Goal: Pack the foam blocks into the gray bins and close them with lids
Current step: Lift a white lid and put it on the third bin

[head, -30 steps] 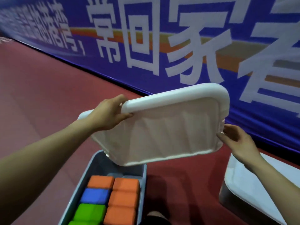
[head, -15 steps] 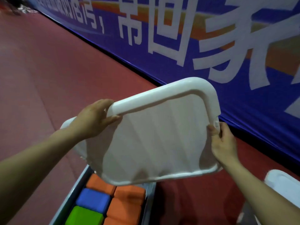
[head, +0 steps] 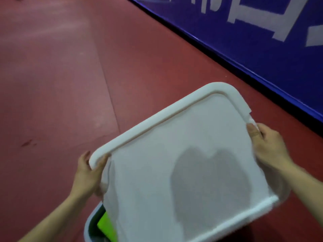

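A large white lid (head: 183, 163) fills the lower middle of the head view, held nearly flat over the gray bin (head: 91, 219). My left hand (head: 87, 173) grips the lid's left corner, fingers curled round its rim. My right hand (head: 269, 145) grips the right edge, thumb on top. Only the bin's near-left corner shows under the lid, with a green foam block (head: 106, 227) inside. The other blocks are hidden by the lid.
Red floor (head: 61, 84) stretches to the left and far side. A blue banner wall (head: 262, 41) with white lettering runs diagonally along the upper right, close behind the lid.
The lid came down from a raised tilt to lie over the bin, hiding the orange and blue blocks. My left hand shifted from the top rim to the left corner. The view tipped downward.
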Demonstrator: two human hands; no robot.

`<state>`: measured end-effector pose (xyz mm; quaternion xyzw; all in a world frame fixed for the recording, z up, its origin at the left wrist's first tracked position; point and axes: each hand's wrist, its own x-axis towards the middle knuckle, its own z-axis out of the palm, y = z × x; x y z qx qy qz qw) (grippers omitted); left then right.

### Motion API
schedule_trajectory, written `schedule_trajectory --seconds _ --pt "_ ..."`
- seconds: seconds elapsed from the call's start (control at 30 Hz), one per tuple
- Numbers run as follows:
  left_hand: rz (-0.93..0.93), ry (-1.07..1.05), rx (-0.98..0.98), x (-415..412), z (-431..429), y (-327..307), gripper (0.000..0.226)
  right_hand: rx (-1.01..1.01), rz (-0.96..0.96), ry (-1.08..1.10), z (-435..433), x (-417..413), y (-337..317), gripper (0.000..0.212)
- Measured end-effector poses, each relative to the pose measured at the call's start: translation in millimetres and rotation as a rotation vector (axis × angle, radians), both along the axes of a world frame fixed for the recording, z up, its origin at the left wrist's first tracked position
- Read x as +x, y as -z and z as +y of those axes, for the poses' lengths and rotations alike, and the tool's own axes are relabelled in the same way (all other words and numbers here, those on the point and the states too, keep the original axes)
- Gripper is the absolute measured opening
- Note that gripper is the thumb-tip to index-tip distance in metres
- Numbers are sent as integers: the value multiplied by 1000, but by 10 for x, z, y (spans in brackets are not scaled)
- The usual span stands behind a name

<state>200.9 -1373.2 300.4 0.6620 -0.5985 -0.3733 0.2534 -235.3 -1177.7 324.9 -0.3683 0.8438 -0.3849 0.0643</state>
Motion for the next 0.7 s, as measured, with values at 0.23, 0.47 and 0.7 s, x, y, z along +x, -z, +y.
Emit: schedule_trajectory --seconds 0.23,0.47,0.7 --pt "228 -417 414 632 547 768 73 191 -11 -180 -514 66 667 73" --pt "342 -546 400 758 969 1099 21 392 40 -263 -901 167 1190 74" --pt "5 -568 174 625 1184 1330 29 565 230 -317 -1211 218 1599 50"
